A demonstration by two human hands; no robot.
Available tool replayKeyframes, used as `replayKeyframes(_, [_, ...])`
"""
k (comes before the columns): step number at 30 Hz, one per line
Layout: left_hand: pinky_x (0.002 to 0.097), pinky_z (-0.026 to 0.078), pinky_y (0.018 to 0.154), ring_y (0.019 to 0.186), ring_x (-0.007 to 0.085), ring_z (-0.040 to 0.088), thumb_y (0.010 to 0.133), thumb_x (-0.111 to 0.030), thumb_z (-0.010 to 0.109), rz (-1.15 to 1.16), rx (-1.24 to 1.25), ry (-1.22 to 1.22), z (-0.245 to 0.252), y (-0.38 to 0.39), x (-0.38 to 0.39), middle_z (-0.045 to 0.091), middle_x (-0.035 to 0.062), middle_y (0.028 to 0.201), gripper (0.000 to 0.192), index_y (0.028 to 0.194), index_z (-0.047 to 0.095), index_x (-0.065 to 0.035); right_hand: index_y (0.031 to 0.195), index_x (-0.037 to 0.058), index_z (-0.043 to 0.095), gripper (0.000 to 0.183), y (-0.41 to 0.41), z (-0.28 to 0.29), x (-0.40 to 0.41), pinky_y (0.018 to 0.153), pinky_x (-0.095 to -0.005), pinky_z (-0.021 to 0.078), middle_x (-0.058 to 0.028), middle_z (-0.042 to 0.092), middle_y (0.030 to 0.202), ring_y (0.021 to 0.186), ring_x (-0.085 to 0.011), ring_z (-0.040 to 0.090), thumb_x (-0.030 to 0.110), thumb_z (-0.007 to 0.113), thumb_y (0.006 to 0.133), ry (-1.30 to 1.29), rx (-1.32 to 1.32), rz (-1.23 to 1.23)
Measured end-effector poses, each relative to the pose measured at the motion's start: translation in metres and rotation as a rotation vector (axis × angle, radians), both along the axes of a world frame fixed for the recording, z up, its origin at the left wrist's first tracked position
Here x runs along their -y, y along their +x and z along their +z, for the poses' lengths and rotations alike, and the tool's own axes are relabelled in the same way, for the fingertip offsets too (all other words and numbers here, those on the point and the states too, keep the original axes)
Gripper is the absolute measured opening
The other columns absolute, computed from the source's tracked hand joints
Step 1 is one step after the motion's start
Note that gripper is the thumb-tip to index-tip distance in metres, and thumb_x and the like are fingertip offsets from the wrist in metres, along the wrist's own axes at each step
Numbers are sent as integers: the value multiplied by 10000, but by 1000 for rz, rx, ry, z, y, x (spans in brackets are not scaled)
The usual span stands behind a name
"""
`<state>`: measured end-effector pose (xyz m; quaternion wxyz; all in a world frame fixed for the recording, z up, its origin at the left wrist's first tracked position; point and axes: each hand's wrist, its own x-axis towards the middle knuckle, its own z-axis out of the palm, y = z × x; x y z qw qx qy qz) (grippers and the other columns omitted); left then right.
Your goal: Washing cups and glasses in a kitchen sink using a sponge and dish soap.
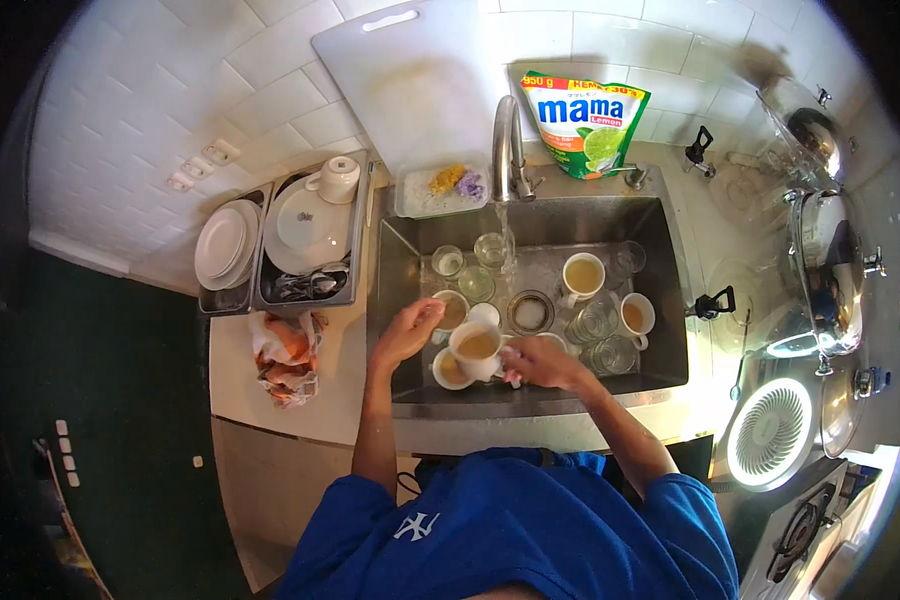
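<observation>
My right hand (542,363) grips the handle of a white mug (477,349) that contains cloudy tan liquid. The mug is raised over the sink among other cups. My left hand (411,331), holding nothing, hovers at the sink's left side with its fingers slightly curved. Just beside its fingertips is another white mug (452,310) with similar liquid. Partly covered by the raised mug, a third white cup (451,370) stands at the front left. Water (505,232) runs from the curved metal faucet (505,142) into the stainless steel sink (664,300).
Drinking glasses (594,322) and further white mugs (583,277) crowd the sink around the drain (530,312). Left of it, metal trays (361,225) carry plates, a cup and cutlery. A Mama Lemon soap pouch (592,127) stands behind. Glass lids (825,262) and a fan (770,435) are at right.
</observation>
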<state>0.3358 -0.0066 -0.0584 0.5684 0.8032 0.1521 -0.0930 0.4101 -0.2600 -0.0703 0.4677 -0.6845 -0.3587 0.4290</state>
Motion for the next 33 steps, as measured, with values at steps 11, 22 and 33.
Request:
replayKeyframes(11, [282,441,777,883,151,556,896,-415,437,77,-44,-322,-8,12,26,575,83,984,435,1131,484,-52,793,-19,545,315,36,2,24,542,-263,431,-71,560,684,557,-140,511,238,393,893,178,-585,-548])
replayKeyframes(22, [439,426,848,940,299,550,837,-568,391,502,-23,-1321,-42,89,80,498,175,1118,631,1176,437,-37,758,-36,499,253,44,12,-29,562,-471,420,-262,548,674,677,-442,542,200,500,849,76,509,-611])
replayKeyframes(33, [389,438,818,936,229,559,810,-488,461,582,149,-1430,-32,137,93,598,55,981,388,1003,568,-169,848,-47,500,197,66,38,-31,594,-463,429,-252,562,770,712,-402,568,140,543,802,94,840,-707])
